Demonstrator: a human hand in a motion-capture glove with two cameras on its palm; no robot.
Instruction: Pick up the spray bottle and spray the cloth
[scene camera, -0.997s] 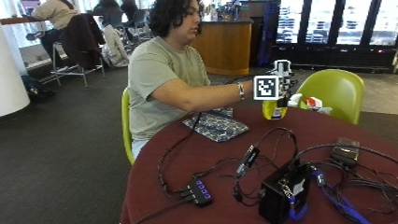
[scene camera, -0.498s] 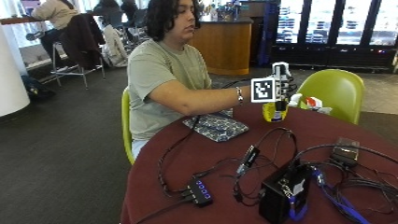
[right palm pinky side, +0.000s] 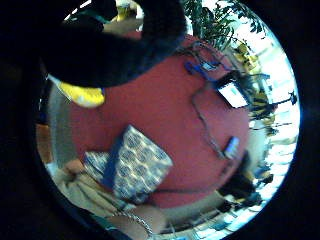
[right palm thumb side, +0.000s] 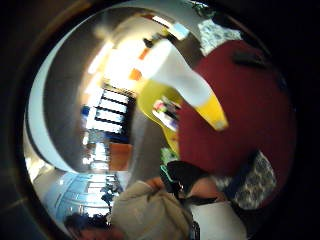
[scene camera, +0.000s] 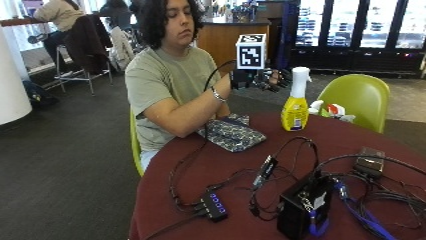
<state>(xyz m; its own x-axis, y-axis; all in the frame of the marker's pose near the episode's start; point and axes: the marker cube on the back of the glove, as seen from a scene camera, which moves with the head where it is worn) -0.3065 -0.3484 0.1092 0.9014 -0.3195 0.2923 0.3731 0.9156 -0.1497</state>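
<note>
The spray bottle (scene camera: 295, 102) is seen standing upright on the dark red round table (scene camera: 373, 150), right of centre in the outside view, its long axis vertical; the yellow body is at the bottom and the white trigger head at the top, with the nozzle directed toward the left of the frame, at the gloved hand. The right hand (scene camera: 269, 79) is raised in the upper middle of the frame, level with the bottle's white head and just beside it on the left; no contact with the bottle can be made out. Its fingers are loosely spread and nothing is held in them. The patterned blue and white cloth (scene camera: 231, 132) is laid folded on the table near its edge, left of the bottle and below the raised forearm, apart from the bottle. In the thumb side palm view the bottle (right palm thumb side: 187, 82) is shown close to the palm, white neck and yellow base against the red table, with the cloth (right palm thumb side: 255, 182) beside the person's other arm. In the little finger side palm view the cloth (right palm pinky side: 132, 162) lies on the table near the person. A black box (scene camera: 303, 207), a small hub (scene camera: 213, 206) and tangled cables occupy the lower right of the outside view, and a green chair (scene camera: 356, 97) stands behind the table.
</note>
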